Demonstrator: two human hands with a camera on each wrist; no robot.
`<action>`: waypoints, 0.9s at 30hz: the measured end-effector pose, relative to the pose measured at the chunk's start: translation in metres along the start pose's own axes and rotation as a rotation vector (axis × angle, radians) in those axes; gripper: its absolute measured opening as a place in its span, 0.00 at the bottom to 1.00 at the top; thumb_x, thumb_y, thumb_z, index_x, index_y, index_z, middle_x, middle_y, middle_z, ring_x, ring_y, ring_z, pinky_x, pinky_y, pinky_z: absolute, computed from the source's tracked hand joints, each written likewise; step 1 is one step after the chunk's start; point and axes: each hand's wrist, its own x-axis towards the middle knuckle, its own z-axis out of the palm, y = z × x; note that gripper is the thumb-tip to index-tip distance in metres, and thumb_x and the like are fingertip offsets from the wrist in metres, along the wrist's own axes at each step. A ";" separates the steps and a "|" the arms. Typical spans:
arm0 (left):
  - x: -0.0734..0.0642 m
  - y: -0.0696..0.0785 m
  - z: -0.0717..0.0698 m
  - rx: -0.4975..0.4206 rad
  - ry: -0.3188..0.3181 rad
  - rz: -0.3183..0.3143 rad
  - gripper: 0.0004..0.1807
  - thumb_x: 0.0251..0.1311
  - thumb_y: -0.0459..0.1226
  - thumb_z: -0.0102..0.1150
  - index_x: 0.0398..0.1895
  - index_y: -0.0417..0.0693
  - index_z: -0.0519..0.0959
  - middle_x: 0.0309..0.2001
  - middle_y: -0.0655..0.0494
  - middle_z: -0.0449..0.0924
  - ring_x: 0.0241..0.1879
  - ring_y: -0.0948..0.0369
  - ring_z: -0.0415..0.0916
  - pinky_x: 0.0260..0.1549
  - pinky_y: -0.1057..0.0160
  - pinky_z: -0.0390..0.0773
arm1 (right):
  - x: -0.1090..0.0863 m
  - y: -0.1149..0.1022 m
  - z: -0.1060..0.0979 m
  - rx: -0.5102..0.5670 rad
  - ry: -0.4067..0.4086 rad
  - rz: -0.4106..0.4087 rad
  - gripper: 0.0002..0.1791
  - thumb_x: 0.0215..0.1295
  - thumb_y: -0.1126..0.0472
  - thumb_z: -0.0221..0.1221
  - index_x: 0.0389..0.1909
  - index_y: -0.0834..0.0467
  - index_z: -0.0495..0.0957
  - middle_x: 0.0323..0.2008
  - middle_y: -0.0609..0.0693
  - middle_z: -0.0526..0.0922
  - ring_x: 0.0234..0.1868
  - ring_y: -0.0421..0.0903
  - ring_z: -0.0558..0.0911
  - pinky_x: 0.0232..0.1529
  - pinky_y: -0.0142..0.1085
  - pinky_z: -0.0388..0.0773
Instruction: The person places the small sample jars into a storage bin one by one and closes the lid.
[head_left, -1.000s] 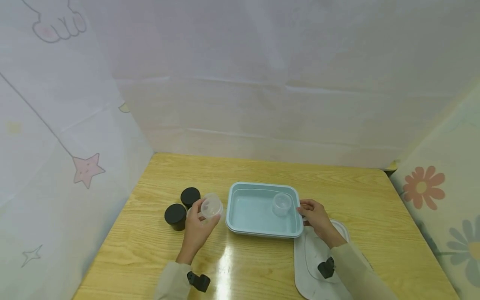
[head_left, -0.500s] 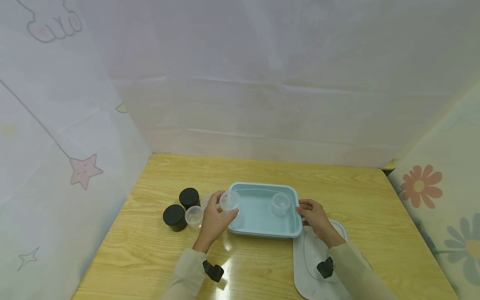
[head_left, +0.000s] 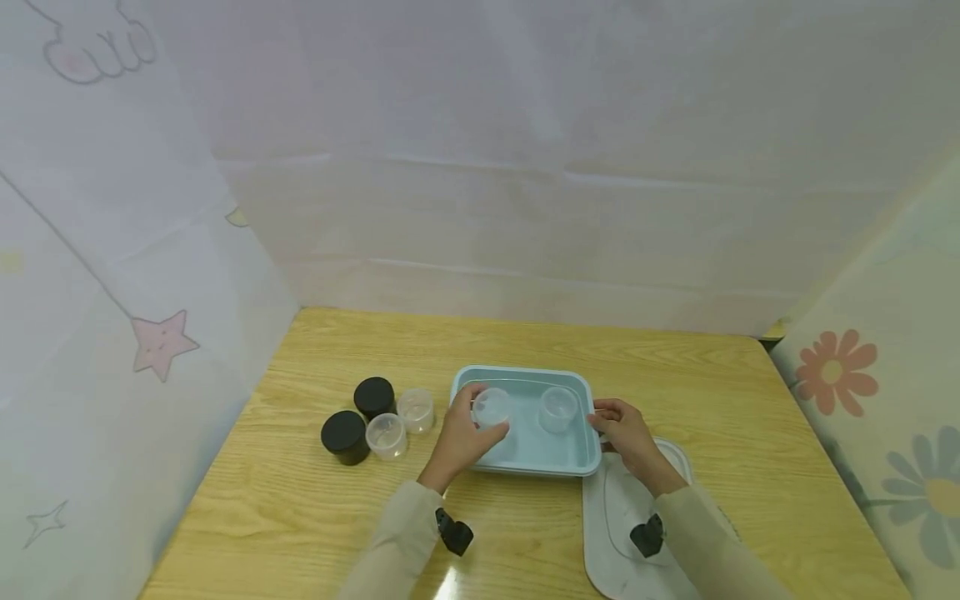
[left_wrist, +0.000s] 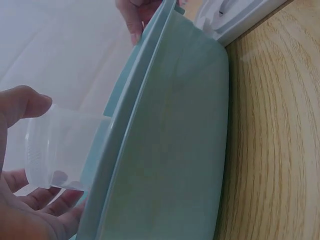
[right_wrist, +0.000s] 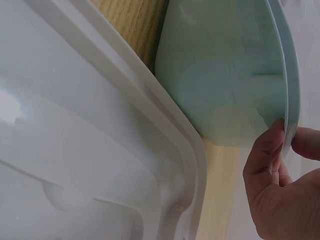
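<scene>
1. Clear cup (head_left: 492, 407), over the left part of the blue tub (head_left: 528, 452): round, see-through, probably light plastic; its smooth wall may slip, so the ribbed band by its mouth looks the surest hold.
2. Left hand (head_left: 461, 437): thumb and fingers curved round this cup, spread to its width.
3. Right hand (head_left: 627, 434): pinches the tub's right rim.
4. Tub: smooth, round-cornered, likely stiff; its lip suits a pinch.
5. White lid (head_left: 611, 533): moulded, glossy, on the wood-grained worktop (head_left: 300, 525).
</scene>
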 end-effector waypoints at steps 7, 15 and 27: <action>0.010 0.003 0.017 0.133 -0.114 -0.030 0.36 0.50 0.41 0.67 0.63 0.41 0.66 0.61 0.42 0.67 0.58 0.48 0.69 0.53 0.46 0.72 | 0.001 -0.001 0.001 -0.010 0.013 0.006 0.24 0.69 0.63 0.53 0.62 0.68 0.64 0.40 0.51 0.75 0.34 0.40 0.76 0.29 0.33 0.79; 0.020 -0.002 0.035 0.208 -0.274 -0.057 0.36 0.49 0.40 0.70 0.61 0.41 0.66 0.58 0.43 0.69 0.55 0.49 0.70 0.51 0.50 0.74 | 0.000 -0.002 0.001 0.000 0.003 0.008 0.23 0.69 0.64 0.53 0.62 0.69 0.64 0.41 0.52 0.75 0.34 0.41 0.76 0.29 0.34 0.79; 0.036 0.004 0.049 0.335 -0.386 -0.068 0.36 0.44 0.37 0.75 0.58 0.41 0.68 0.53 0.46 0.73 0.53 0.52 0.72 0.50 0.56 0.75 | 0.000 -0.003 0.001 0.008 0.002 -0.002 0.23 0.69 0.64 0.53 0.61 0.69 0.64 0.38 0.49 0.75 0.33 0.39 0.76 0.29 0.33 0.79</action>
